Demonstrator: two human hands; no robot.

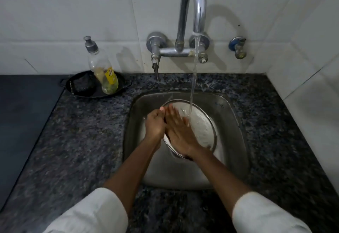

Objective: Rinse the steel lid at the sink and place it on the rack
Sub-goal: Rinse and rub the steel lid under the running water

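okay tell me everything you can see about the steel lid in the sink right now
The steel lid is a round, shallow disc of shiny metal with a thin raised rim, its pale wet face turned up toward the camera. It is tilted inside the steel sink, not lying flat. The left hand grips its left edge, the right hand lies flat across its face, and water from the tap strikes its upper part. Any knob or handle is hidden.

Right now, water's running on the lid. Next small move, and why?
Probably sweep the right hand across the steel lid toward its right side. The stream lands near the lid's upper middle, the left hand grips the left rim, and the right hand lies flat on the left half, so the milky film on the right looks unrubbed.
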